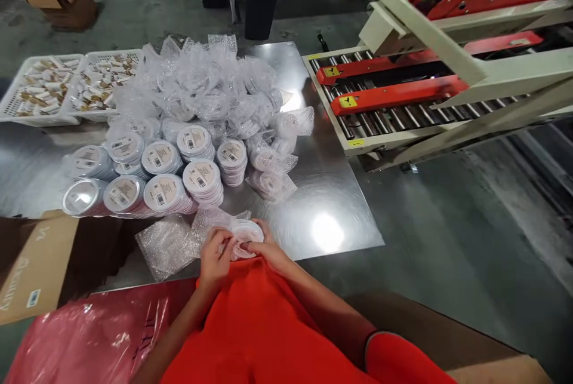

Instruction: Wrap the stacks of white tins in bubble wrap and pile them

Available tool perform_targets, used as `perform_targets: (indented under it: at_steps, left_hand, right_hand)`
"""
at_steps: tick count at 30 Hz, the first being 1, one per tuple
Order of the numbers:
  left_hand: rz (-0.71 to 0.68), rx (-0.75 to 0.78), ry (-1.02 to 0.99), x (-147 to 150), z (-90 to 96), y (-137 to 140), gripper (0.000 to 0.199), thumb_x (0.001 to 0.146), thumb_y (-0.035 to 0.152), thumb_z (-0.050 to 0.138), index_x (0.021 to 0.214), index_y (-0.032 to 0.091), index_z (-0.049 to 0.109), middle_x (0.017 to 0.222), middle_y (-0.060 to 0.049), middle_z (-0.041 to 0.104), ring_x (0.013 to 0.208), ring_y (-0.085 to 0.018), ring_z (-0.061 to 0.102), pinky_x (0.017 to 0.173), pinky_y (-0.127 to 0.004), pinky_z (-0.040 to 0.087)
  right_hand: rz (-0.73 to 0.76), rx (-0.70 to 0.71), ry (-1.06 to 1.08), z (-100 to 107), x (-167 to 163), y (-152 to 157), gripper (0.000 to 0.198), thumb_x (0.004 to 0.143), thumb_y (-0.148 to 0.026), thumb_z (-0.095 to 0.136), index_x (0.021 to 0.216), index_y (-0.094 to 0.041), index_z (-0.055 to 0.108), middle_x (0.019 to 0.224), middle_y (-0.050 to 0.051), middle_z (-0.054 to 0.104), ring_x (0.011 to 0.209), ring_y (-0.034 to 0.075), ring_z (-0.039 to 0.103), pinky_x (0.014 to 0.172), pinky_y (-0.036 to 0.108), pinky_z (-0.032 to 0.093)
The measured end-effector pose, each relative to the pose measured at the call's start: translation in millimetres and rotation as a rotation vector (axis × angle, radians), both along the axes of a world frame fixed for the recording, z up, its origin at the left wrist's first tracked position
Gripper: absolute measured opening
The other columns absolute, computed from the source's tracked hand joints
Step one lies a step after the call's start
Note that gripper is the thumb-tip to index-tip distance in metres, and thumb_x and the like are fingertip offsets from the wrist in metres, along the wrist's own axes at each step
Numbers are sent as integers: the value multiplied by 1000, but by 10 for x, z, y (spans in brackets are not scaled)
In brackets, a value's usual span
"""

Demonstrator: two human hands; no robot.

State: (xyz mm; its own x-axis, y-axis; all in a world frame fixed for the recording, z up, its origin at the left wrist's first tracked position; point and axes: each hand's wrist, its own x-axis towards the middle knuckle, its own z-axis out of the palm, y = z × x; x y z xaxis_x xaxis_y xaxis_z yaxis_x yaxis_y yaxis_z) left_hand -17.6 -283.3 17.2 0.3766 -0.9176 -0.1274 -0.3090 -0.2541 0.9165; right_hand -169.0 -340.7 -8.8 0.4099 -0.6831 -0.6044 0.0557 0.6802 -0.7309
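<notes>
Close to my body, at the front edge of the metal table (308, 223), I hold a small stack of round white discs (248, 231). My right hand (268, 248) is wrapped round the right side of the stack, thumb over its top. On the left, my left hand (217, 252) pinches a clear bubble-wrap bag (212, 218) that lies against the discs. Flat bubble-wrap bags (168, 246) lie just left of that hand. Beyond my hands stand several stacks of round discs with barcode labels (201, 176).
Wrapped bundles (201, 85) are heaped behind the stacks. Two white baskets (69, 110) of small bottles stand at the left back. A roller conveyor with red guides (394, 97) adjoins the right. A cardboard box (40, 264) and a pink plastic bag (102, 336) sit at the left front.
</notes>
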Motion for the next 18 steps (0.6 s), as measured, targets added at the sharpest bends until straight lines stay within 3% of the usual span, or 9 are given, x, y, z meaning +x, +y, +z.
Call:
perform_targets:
  at_steps: [4,8,11,13,15,18]
  left_hand:
    - [-142,-52,-180,-81,77,42,18,82,33,59,76,23,72,76,-8,63,75,-22,55,70,-34,44]
    - [-220,-49,-277,-150,112,80,22,88,31,52,76,23,69,73,-8,64,71,-20,55,67,-32,43]
    - [-137,-4,-238,-159,111,72,23,90,31,47,79,22,65,79,-8,64,76,-20,59,68,-31,45]
    - [-90,13,-209,-152,107,54,22,90,32,46,81,21,62,80,-7,64,77,-20,59,68,-31,45]
    - [-66,30,-166,-142,105,40,20,88,34,49,80,21,61,77,-6,63,74,-20,59,68,-31,45]
    - [48,100,-36,-110,99,47,18,83,38,56,76,21,60,72,-4,61,69,-18,56,65,-30,43]
  right_hand:
    - [204,-34,-92,-80,-38,31,53,54,-18,75,103,-24,54,86,-4,60,76,16,55,67,26,43]
    - [107,-302,118,-162,15,75,54,58,-20,72,110,-22,56,104,1,63,96,22,58,87,33,45]
    - [84,-436,284,-130,90,79,61,59,-26,75,117,-22,57,120,7,61,112,27,55,101,41,39]
    - [111,-359,294,-76,140,68,54,60,-33,76,110,-21,62,116,7,65,109,27,57,101,43,40]
    - [99,-144,190,-33,176,60,39,69,-48,69,96,-20,67,99,6,69,97,25,61,91,41,46]
    - [-11,178,-2,-38,183,66,49,79,-65,51,77,-19,66,76,6,68,78,22,62,73,36,50]
